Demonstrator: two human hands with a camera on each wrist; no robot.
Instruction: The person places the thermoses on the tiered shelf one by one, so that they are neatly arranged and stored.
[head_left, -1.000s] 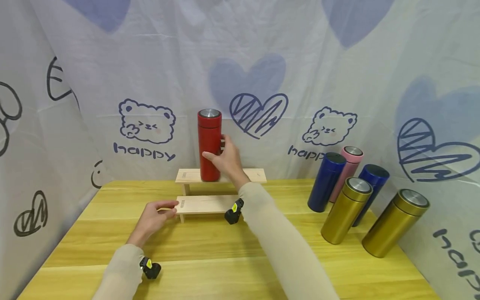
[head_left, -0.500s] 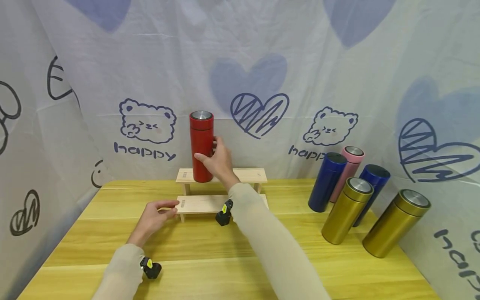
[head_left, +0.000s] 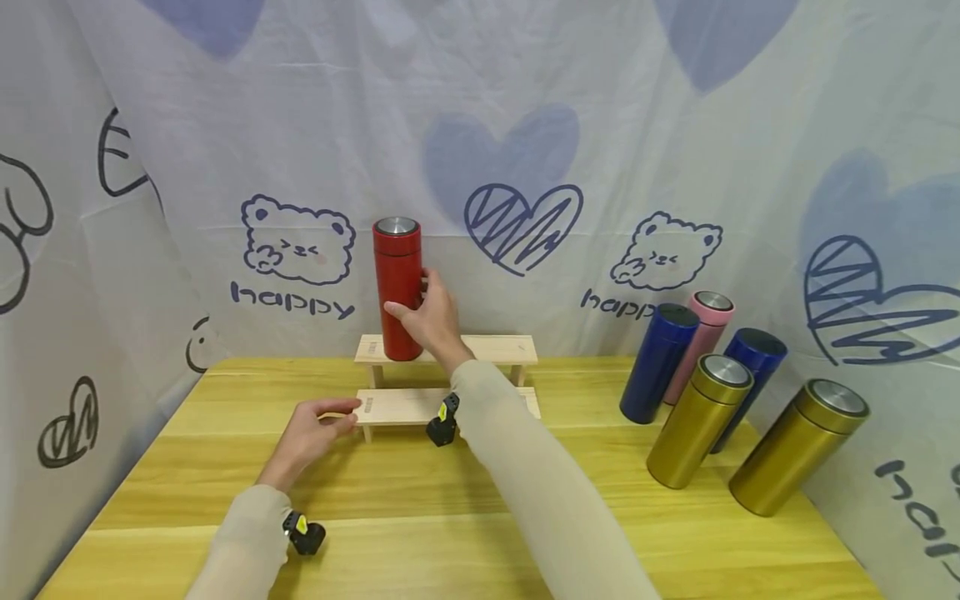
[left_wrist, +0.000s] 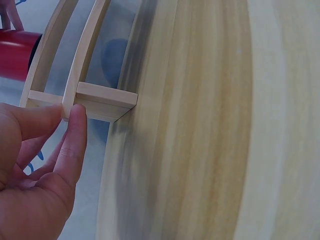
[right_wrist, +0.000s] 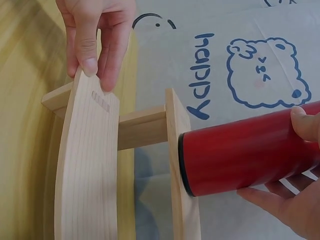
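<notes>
**Red flask [head_left: 396, 275] upright on upper step [head_left: 495, 347]**

Right hand [head_left: 433, 321] grasping red flask, thumb and fingers curled round its side. Left hand [head_left: 313, 432] pinching the left end of the lower step [head_left: 397, 407]. Flask base on upper step, left of middle. Wooden steps at back of bench [head_left: 420, 508], printed cloth [head_left: 525, 92] behind. I count five more at right: two blue flasks [head_left: 658, 367], pink flask [head_left: 708, 321], two gold flasks [head_left: 693, 429].

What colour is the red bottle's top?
The red bottle's top is silver with a dark edge, best seen in the head view.

red flask [head_left: 397, 271] | moved L along top step [head_left: 495, 346] vs prev | R hand [head_left: 435, 318] w/ it
</notes>
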